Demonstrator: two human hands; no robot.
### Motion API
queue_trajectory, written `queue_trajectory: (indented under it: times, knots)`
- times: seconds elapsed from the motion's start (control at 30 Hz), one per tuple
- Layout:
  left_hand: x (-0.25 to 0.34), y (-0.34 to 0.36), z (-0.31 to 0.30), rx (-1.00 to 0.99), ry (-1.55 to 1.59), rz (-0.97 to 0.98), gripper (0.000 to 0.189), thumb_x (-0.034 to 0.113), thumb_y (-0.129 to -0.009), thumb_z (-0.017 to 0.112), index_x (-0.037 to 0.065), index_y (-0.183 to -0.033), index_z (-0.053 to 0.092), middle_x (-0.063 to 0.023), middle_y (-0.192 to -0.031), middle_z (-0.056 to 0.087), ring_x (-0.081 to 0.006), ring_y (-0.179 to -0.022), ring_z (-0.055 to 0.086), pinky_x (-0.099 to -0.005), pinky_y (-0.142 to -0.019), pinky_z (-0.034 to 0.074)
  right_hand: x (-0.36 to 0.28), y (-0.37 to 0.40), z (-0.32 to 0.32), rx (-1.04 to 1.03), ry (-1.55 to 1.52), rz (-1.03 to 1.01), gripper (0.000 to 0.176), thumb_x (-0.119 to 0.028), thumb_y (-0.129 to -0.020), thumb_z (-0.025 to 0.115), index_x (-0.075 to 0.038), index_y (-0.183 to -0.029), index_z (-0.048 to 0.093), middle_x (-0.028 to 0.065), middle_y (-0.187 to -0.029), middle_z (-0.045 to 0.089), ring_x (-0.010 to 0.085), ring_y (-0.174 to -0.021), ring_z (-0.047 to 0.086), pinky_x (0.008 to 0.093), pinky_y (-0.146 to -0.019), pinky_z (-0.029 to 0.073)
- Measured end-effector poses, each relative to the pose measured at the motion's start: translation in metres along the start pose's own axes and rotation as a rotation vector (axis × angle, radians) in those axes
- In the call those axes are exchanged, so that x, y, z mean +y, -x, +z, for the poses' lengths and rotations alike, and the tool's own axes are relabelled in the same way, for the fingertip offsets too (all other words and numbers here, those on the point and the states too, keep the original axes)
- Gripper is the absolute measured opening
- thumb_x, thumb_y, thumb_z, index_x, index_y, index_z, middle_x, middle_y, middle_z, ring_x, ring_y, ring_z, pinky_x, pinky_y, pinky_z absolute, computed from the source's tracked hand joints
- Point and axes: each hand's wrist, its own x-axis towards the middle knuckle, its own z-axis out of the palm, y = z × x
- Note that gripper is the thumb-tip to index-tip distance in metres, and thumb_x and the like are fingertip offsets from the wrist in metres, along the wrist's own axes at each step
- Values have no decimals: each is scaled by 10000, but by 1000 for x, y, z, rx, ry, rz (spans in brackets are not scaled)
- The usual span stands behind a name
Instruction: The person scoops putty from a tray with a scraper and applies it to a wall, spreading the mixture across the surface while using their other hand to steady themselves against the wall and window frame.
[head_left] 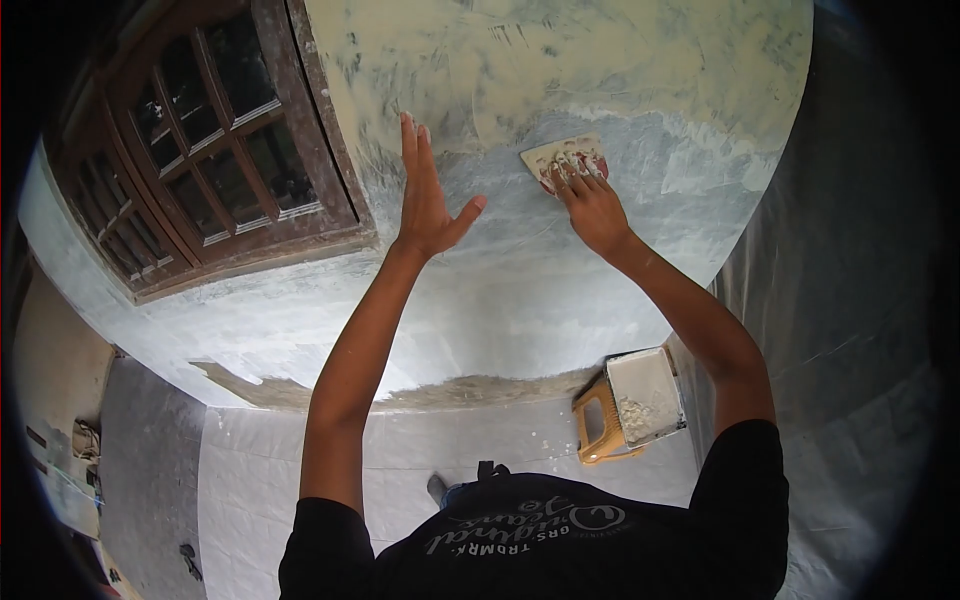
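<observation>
The right arm is raised and bent at the elbow, its forearm running up and inward to the wall. The right hand (598, 212) is bent forward, its fingers curled in a narrow grip on a flat, cream-coloured spreader (541, 157) with red patches and white paste smeared across it. The spreader lies beneath and just beyond the fingertips — broad edge turned away from the palm, one corner sticking out toward the left hand (430, 218). It sits at the pale grey and yellowish plastered wall (470, 290), just below the ragged lower edge of the yellowish area.

The left arm reaches up nearly straight, well apart from the spreader. That hand holds nothing: its fingers are extended and its thumb is spread wide to the side (whether the palm touches the wall, I cannot tell). It is near the lower right corner of the brown wooden window (215, 130) with small glass panes.

Near the wall's bottom edge, toward its right end, a yellow plastic stool (597, 425) stands on the pale floor sheet (400, 455). It bears a dark-rimmed rectangular tray (640, 380), with lumpy off-white paste (640, 415) gathered at the edge nearer the person.
</observation>
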Motion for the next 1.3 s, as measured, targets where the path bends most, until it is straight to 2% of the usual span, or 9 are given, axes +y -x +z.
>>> queue_trajectory:
  times: [0.13,0.27,0.4,0.67,0.77,0.87,1.0,1.1,1.3]
  knots:
    - [3,-3,9,-15,15,-12,1090,551,-862,612,77,-1532,-105,-245,-1577,-130,-412,-1472,-29,-534,-1171,102,-1,-32,-37,18,-216,189,532,56,-759,602,36,-1287,542,219,-1164,635,351,-1032,634,434,-929,499]
    - [6,-5,17,3,52,8,1050,486,-863,643,92,-1542,-54,-301,-1560,-121,-464,-1461,-35,-573,-1141,172,17,-109,-56,311,-99,377,562,67,-732,602,78,-1287,512,263,-1145,624,340,-943,650,381,-832,538]
    - [7,-4,16,1,63,0,1092,570,-863,600,81,-1531,-110,-234,-1578,-148,-414,-1471,-43,-540,-1172,77,11,-160,-35,359,-44,487,552,33,-741,616,96,-1280,517,290,-1173,609,329,-927,661,369,-791,551]
    - [-2,-19,0,66,88,-24,1114,642,-859,563,86,-1527,-134,-212,-1580,-160,-377,-1475,-63,-525,-1177,41,-76,-91,7,146,13,147,479,-64,-787,618,87,-1238,565,279,-1206,604,346,-981,664,430,-919,521]
    - [0,-23,-5,78,67,-6,1127,647,-840,587,68,-1532,-88,-271,-1568,-121,-424,-1468,-38,-550,-1166,119,-85,-54,8,111,-115,85,462,-38,-781,611,73,-1227,567,264,-1164,624,347,-970,668,444,-900,530]
    - [0,-27,-9,72,62,-10,1120,637,-847,585,70,-1531,-96,-264,-1570,-123,-425,-1468,-33,-551,-1167,118,-61,-71,-30,43,-272,275,475,2,-762,602,65,-1230,551,254,-1107,640,348,-956,668,459,-846,544]
    - [2,-29,-6,67,105,-30,1124,650,-849,571,87,-1527,-128,-227,-1576,-141,-396,-1472,-50,-537,-1173,78,-2,-135,-54,416,-140,402,513,34,-737,598,66,-1244,525,251,-1084,642,342,-884,662,422,-737,551]
    - [3,-28,-2,56,123,-39,1130,668,-852,551,100,-1522,-160,-197,-1581,-155,-367,-1475,-70,-524,-1179,35,19,-172,-41,445,12,434,510,8,-745,608,87,-1243,533,267,-1137,624,341,-902,659,384,-765,548]
    - [1,-23,-3,80,120,-22,1129,671,-853,548,89,-1523,-149,-197,-1583,-154,-368,-1475,-69,-525,-1177,32,-59,-135,2,213,117,175,465,-67,-791,599,95,-1226,569,287,-1211,594,329,-962,653,381,-855,531]
